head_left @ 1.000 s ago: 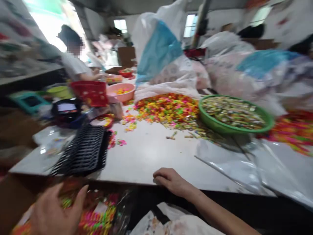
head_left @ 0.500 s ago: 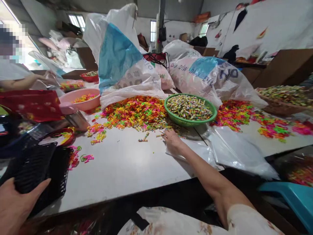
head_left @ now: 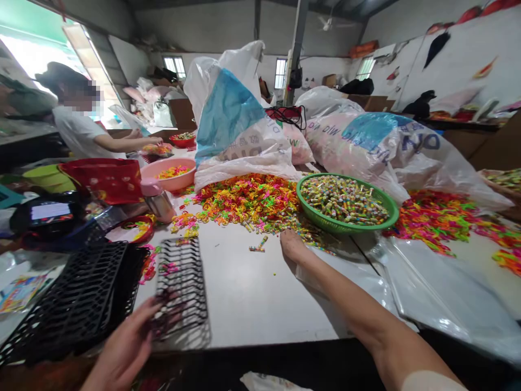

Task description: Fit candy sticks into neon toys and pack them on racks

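My left hand [head_left: 126, 347] is at the near table edge, fingers on a black plastic grid tray [head_left: 183, 290] that lies flat and is blurred by motion. A stack of the same black trays [head_left: 77, 298] sits just left of it. My right hand [head_left: 292, 245] reaches far across the white table [head_left: 252, 293], fingers curled down among small wrapped candies at the edge of the colourful heap [head_left: 248, 201]. What those fingers hold is hidden. A green basket [head_left: 345, 202] full of wrapped candies stands just beyond that hand.
Large plastic sacks [head_left: 240, 130] stand behind the heap. Clear plastic bags [head_left: 439, 277] lie on the right. A pink bowl [head_left: 173, 175], a red bag [head_left: 103, 179] and a scale [head_left: 46, 214] are at left. Another person [head_left: 81, 127] works at the far left.
My left hand has pulled one black tray off the stack and slid it rightward onto the table. My right hand stays at the candy edge. The view shifted slightly.
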The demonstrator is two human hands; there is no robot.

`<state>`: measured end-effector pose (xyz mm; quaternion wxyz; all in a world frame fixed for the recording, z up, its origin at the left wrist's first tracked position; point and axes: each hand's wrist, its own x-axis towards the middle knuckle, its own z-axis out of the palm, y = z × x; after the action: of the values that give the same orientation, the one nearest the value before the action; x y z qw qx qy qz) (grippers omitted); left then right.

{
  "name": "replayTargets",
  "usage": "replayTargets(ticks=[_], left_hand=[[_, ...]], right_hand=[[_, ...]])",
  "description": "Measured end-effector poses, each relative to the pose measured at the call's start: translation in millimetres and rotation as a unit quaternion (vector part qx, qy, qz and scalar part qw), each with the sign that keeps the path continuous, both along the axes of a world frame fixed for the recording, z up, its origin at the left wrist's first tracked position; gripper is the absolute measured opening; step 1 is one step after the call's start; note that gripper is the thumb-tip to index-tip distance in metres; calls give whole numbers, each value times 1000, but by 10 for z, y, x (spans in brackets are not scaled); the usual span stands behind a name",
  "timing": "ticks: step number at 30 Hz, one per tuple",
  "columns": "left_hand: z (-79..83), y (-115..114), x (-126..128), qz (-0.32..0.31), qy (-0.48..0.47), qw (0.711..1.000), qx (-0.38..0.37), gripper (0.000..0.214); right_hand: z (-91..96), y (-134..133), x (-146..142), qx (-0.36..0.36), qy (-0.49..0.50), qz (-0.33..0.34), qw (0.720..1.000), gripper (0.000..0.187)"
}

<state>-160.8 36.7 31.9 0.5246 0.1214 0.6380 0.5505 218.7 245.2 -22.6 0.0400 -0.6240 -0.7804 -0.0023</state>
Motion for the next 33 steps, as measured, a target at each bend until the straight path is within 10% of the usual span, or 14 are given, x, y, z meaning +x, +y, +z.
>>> replayTargets(ticks=[4,7,12,15,26,33], left_hand=[[-457,173,17,-64,16,998,-23,26],[-585,163,-199,-56,268,959,-80,23],[-496,90,-246,-163,709,684,-48,28],[-390,271,-77,-201,756,622,-36,31],[-213,2024,-33,-218,657,718,-66,43],[-478,2257,40,-198,521,830,35,14]], right_hand=[[141,-140,19,18,39,30,999,23],[147,-412,-82,19,151,84,985,18],[-84,-720,-420,18,292,170,941,20],[-203,-565,-611,72,247,212,943,21],[-366,-223,-520,80,95,99,987,21],[-508,-327,-201,126,203,-5,971,34]])
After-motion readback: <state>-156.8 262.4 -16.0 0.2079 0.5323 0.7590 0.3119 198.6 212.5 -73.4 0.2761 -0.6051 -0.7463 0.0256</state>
